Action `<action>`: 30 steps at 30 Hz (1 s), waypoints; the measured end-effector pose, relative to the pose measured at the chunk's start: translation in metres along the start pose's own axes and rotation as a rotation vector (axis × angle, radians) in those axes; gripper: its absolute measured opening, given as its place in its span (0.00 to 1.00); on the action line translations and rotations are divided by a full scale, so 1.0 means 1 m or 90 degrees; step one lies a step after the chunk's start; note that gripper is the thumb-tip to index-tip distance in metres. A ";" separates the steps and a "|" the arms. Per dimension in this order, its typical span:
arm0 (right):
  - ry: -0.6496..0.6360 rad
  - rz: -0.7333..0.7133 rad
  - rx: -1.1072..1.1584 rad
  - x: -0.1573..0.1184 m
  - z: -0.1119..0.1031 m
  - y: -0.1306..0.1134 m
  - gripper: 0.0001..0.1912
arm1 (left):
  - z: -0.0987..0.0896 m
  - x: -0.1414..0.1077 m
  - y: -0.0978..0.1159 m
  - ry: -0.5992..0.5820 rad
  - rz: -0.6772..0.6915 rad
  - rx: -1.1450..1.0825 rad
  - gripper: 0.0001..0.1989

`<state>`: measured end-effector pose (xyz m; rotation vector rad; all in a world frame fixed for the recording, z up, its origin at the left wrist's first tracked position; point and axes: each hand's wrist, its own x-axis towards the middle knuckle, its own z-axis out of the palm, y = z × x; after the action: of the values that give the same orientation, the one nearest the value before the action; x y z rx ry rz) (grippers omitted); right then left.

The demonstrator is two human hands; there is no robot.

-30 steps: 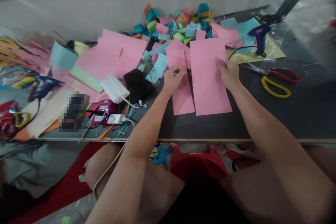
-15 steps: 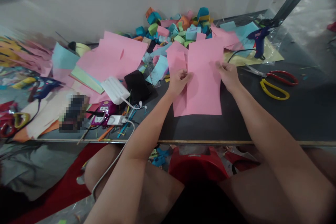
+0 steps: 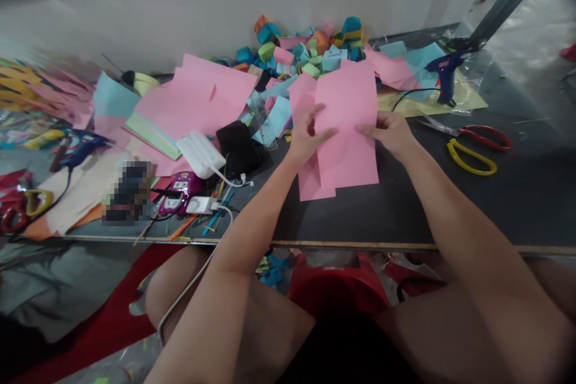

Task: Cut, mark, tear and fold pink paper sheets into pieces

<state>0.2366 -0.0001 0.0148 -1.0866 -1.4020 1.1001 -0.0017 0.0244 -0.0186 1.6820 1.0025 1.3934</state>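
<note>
I see left hand [image 3: 307, 132] and right hand [image 3: 390, 132] pinching wide pink sheet [image 3: 348, 126] over narrow pink strip [image 3: 310, 183]; aligned, no fold yet.

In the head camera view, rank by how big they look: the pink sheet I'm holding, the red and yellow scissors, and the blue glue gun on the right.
1. Pink sheet, clearly largest.
2. Scissors.
3. Glue gun, though it lies farther from the camera, so this last ranking is unsure.
</note>
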 end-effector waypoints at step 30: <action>0.587 -0.211 -0.063 0.028 -0.039 0.016 0.19 | 0.021 -0.024 0.041 -0.130 0.120 0.575 0.09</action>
<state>0.2742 0.0333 0.0070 -1.1578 -0.8343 0.2065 0.0209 -0.0163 0.0049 2.5545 1.5048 0.8685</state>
